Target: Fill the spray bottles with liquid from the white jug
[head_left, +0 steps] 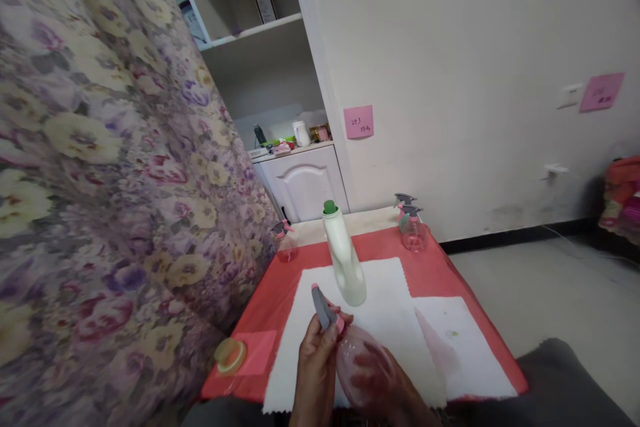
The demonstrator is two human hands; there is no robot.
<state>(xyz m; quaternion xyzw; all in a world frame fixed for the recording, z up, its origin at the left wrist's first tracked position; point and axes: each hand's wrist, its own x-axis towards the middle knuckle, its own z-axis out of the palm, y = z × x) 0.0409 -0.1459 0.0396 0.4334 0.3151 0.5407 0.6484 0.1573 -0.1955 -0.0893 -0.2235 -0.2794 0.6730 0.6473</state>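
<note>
Left hand [320,353], closed on the neck of a pink spray bottle [357,357]; right hand [395,380], wrapped round its body, over white cloth [387,280]; red table cover [260,303]; pale green-capped bottle [345,260], standing on cloth; other spray bottles [414,235], farther back; floral curtain [125,180], left; white cabinet [307,177]; pale wall [450,80], pink notes [359,122]

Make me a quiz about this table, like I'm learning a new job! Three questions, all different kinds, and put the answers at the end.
1. True or false: the tall bottle has a green top.
2. What is under that bottle?
A) a plate
B) a white cloth
C) a book
3. Fill in the blank: the ____ hand holds the neck of the pink spray bottle.

Key: 1 true; 2 B; 3 left.
</note>
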